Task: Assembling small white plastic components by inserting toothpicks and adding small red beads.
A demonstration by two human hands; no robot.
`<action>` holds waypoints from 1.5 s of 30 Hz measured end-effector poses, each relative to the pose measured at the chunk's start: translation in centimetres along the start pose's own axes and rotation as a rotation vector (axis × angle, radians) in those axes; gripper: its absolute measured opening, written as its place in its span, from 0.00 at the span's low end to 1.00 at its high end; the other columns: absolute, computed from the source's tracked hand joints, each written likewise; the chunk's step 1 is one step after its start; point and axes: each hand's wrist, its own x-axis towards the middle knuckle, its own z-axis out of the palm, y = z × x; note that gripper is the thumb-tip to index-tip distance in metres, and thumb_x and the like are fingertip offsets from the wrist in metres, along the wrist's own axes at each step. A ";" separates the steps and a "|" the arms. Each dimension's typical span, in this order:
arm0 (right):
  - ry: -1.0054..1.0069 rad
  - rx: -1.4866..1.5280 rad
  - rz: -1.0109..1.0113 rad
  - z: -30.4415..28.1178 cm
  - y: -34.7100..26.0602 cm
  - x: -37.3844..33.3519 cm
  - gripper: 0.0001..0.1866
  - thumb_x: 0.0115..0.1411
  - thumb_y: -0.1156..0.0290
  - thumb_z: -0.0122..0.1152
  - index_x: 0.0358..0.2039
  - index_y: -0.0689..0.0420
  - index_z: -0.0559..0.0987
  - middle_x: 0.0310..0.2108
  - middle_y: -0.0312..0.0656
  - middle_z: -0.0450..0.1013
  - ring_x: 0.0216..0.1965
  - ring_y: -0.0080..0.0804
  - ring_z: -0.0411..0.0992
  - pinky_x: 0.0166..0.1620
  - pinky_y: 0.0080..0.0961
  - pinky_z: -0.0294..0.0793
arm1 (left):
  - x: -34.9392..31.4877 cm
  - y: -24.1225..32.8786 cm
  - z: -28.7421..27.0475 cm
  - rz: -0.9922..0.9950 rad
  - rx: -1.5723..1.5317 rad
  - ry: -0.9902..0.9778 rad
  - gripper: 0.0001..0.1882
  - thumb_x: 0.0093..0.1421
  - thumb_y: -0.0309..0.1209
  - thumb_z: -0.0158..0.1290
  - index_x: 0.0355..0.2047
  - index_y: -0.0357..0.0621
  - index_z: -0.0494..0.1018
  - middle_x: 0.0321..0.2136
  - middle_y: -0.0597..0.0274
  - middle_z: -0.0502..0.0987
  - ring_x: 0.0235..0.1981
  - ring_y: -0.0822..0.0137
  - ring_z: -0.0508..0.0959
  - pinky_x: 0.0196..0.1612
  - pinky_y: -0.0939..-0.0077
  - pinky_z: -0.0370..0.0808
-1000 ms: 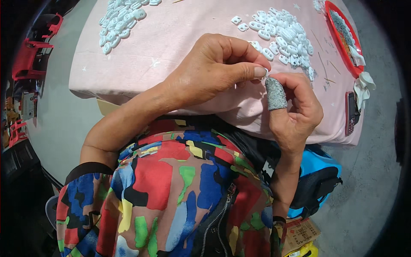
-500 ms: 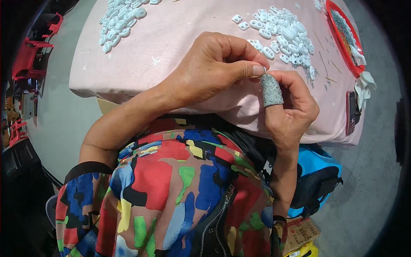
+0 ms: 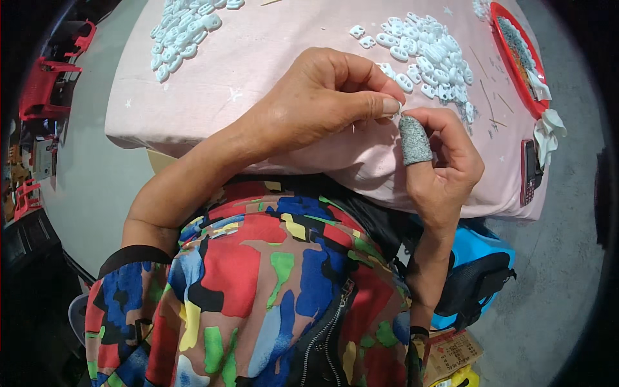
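My left hand is closed, thumb and index finger pinching a small white plastic piece that is mostly hidden by the fingertips. Close against it, my right hand pinches something tiny at the same spot, too small to make out. A grey knitted finger cot covers the right thumb. Just beyond the hands lies a pile of white plastic pieces with holes. A second pile of such white pieces lies at the far left of the table.
A pink cloth covers the table. At the right are a red tray with small grey parts, a crumpled white tissue and a dark phone. Thin sticks lie near the pile. A blue bag stands below the edge.
My right hand has shifted slightly right and down, opening a small gap between its thumb and the left fingertips. My left hand stays nearly still, still pinching.
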 end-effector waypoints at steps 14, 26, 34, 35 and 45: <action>-0.005 -0.055 -0.074 0.9 0.3 -0.2 0.08 0.55 0.85 0.58 0.36 0.65 0.76 0.30 0.33 0.71 0.32 0.16 0.70 0.37 0.13 0.70 | -0.2 0.2 0.3 0.000 0.019 0.002 0.09 0.62 0.28 0.57 0.39 0.34 0.77 0.29 0.66 0.79 0.30 0.81 0.76 0.33 0.88 0.74; -0.010 -0.266 -0.037 -1.3 -0.3 2.0 0.16 0.48 0.84 0.57 0.39 0.59 0.82 0.28 0.40 0.74 0.27 0.30 0.71 0.31 0.24 0.70 | -1.5 1.2 -1.3 -0.080 -0.007 0.062 0.09 0.61 0.31 0.58 0.39 0.39 0.77 0.28 0.71 0.77 0.27 0.83 0.73 0.30 0.89 0.70; -0.112 -0.694 -0.273 -0.8 0.7 4.1 0.20 0.44 0.82 0.55 0.40 0.58 0.81 0.31 0.44 0.74 0.34 0.44 0.72 0.39 0.37 0.72 | -1.5 2.0 -1.6 -0.023 0.052 0.128 0.09 0.61 0.33 0.58 0.38 0.41 0.78 0.26 0.75 0.76 0.23 0.86 0.69 0.25 0.93 0.65; -0.116 -0.656 -0.225 -0.8 0.5 4.1 0.19 0.44 0.83 0.55 0.39 0.58 0.80 0.31 0.44 0.74 0.34 0.44 0.72 0.39 0.37 0.72 | -1.5 1.8 -1.7 -0.021 0.051 0.126 0.09 0.61 0.33 0.58 0.38 0.41 0.78 0.27 0.74 0.76 0.24 0.86 0.70 0.25 0.93 0.65; -0.040 -0.235 -0.018 -1.4 1.1 2.0 0.21 0.42 0.85 0.52 0.40 0.61 0.78 0.32 0.47 0.74 0.34 0.42 0.73 0.38 0.31 0.73 | -1.1 1.1 -1.0 -0.011 0.041 0.148 0.09 0.61 0.31 0.58 0.39 0.40 0.77 0.28 0.72 0.77 0.26 0.84 0.72 0.28 0.92 0.68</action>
